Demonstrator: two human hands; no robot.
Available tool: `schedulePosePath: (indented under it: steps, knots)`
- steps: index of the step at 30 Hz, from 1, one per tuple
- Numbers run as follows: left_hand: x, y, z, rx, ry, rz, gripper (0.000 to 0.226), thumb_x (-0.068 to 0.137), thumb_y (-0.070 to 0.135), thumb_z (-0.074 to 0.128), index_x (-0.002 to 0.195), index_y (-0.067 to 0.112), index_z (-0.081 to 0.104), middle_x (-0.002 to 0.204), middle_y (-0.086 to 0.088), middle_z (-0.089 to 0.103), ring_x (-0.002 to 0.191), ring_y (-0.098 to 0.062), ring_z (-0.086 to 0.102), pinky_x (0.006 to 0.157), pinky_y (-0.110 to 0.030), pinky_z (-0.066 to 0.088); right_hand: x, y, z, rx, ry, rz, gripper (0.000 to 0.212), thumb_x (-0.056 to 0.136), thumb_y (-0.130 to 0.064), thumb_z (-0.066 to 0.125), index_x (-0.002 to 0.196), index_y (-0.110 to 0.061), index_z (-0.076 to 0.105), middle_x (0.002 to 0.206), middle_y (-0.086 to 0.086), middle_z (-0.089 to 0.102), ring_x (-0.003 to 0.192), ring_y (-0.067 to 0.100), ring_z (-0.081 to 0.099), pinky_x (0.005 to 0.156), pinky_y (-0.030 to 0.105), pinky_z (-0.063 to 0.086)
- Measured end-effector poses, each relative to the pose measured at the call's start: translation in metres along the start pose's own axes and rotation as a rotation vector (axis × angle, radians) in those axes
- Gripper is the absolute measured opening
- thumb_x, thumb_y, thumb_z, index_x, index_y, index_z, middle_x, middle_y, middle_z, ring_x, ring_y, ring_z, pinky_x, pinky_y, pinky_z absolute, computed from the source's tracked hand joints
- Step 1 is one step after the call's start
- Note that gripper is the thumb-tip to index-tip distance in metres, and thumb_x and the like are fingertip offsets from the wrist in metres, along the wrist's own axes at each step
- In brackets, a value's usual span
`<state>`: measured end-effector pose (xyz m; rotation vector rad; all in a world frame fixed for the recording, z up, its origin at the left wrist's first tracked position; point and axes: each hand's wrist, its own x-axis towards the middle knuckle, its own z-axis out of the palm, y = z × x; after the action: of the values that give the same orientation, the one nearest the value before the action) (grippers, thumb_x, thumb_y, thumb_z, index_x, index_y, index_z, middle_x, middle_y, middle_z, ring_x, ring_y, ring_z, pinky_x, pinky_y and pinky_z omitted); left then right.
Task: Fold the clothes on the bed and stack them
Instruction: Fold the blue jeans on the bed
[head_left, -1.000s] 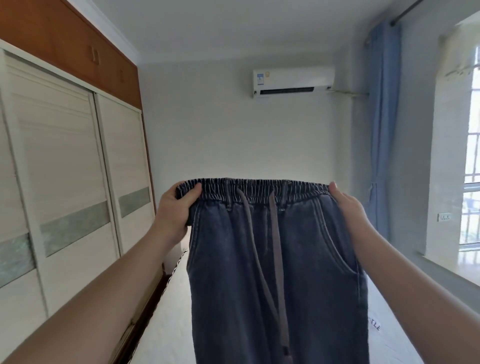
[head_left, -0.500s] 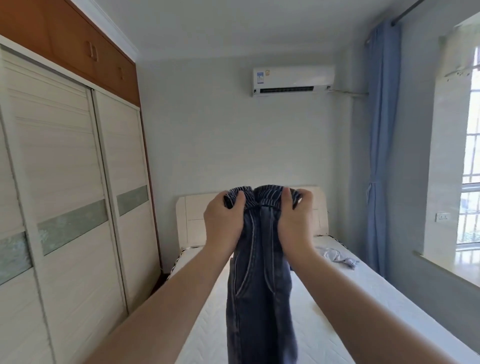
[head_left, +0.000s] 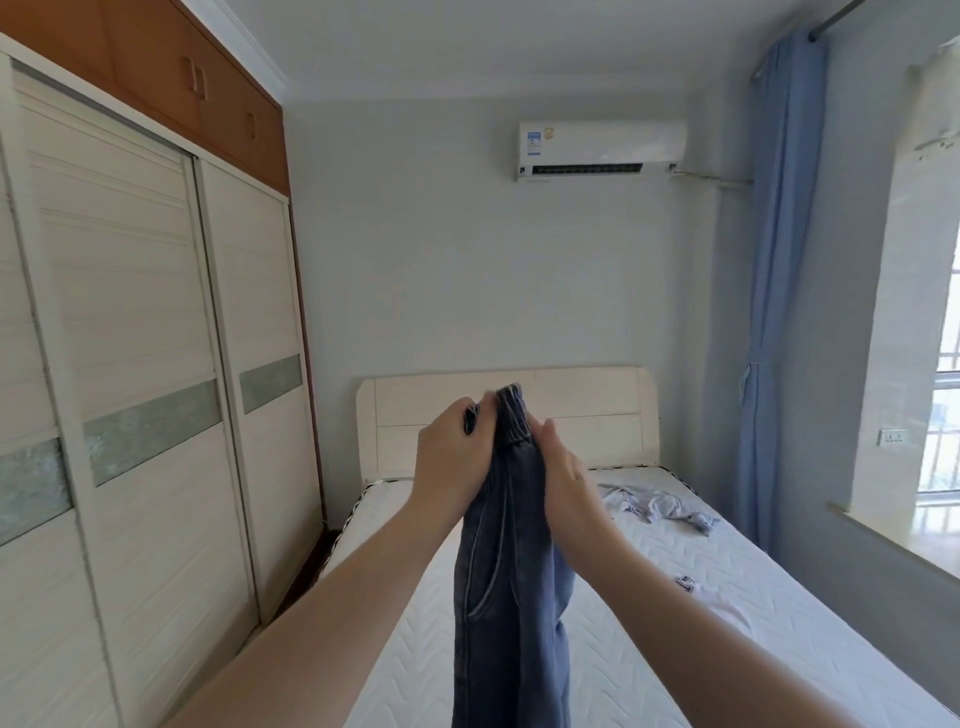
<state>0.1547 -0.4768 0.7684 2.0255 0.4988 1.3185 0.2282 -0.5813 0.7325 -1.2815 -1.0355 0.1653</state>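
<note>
A pair of dark blue jeans (head_left: 511, 597) with an elastic waistband hangs in the air over the bed (head_left: 649, 639), folded in half lengthwise. My left hand (head_left: 452, 467) grips the waistband from the left side. Against the right side of the waistband lies my right hand (head_left: 563, 470), its fingers lying along the cloth. The legs drop out of view at the bottom edge. A crumpled pale grey garment (head_left: 657, 504) lies on the mattress near the headboard, and a light garment (head_left: 711, 597) lies at the right side.
A sliding-door wardrobe (head_left: 145, 364) runs along the left, close to the bed. A cream headboard (head_left: 509, 410) stands against the far wall under an air conditioner (head_left: 602, 148). A blue curtain (head_left: 774, 291) and a window sill (head_left: 904, 540) are at the right.
My hands came together, folding the spread waistband in half. The jeans now hang as a narrow strip, and the hands have dropped slightly lower over the bed.
</note>
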Motion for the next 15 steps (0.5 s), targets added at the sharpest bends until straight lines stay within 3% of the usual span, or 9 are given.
schedulePosePath:
  steps: [2,4,6,9,12,15]
  knots:
    - [-0.001,-0.001,-0.003,-0.046,-0.059,-0.084,0.076,0.079,0.085,0.029,0.072,0.011,0.048,0.064,0.005,0.054,0.059,-0.004,0.048,0.057,-0.021,0.035,0.000,0.010,-0.001,0.218,-0.067,0.053,0.061,0.094,-0.060,0.022,0.138,-0.032,0.054,0.141,-0.015,0.054,0.136,0.002,0.042,0.119,0.036,0.026]
    - [-0.003,-0.004,-0.007,-0.063,-0.105,-0.126,0.082,0.064,0.096,0.038,0.074,0.016,0.053,0.065,0.009,0.059,0.059,-0.001,0.053,0.055,-0.017,0.039,0.000,0.017,-0.003,0.326,-0.122,0.091,0.060,0.096,-0.049,0.019,0.138,-0.026,0.055,0.144,-0.010,0.053,0.138,0.006,0.041,0.121,0.038,0.023]
    - [-0.005,-0.009,-0.010,-0.032,-0.135,-0.123,0.071,0.059,0.088,0.059,0.078,0.020,0.057,0.072,0.009,0.066,0.064,0.000,0.060,0.057,-0.018,0.048,0.001,0.020,-0.004,0.400,-0.156,0.116,0.059,0.100,-0.037,0.012,0.139,-0.021,0.054,0.142,-0.005,0.055,0.136,0.010,0.044,0.120,0.039,0.025]
    - [-0.004,-0.019,-0.016,-0.027,-0.166,-0.102,0.042,0.073,0.059,0.072,0.090,0.022,0.063,0.084,0.005,0.070,0.080,-0.009,0.067,0.077,-0.040,0.057,0.005,0.020,-0.013,0.514,-0.165,0.177,0.059,0.103,-0.030,0.008,0.134,-0.016,0.057,0.138,0.000,0.058,0.134,0.011,0.047,0.118,0.035,0.026]
    - [-0.003,-0.027,-0.026,-0.104,-0.215,-0.106,0.025,0.083,0.041,0.072,0.098,0.022,0.064,0.093,0.000,0.072,0.090,-0.019,0.069,0.086,-0.050,0.055,0.011,0.021,-0.026,0.343,-0.049,0.118,0.053,0.107,-0.031,0.013,0.128,-0.016,0.060,0.129,-0.002,0.066,0.125,0.010,0.056,0.110,0.030,0.035]
    - [-0.004,-0.025,-0.038,-0.159,-0.300,-0.080,0.037,0.077,0.052,0.070,0.100,0.024,0.064,0.096,0.001,0.073,0.092,-0.019,0.070,0.087,-0.051,0.056,0.018,0.028,-0.035,0.018,0.065,0.123,0.040,0.105,-0.039,0.035,0.138,-0.021,0.050,0.139,-0.005,0.056,0.129,0.011,0.049,0.104,0.029,0.035]
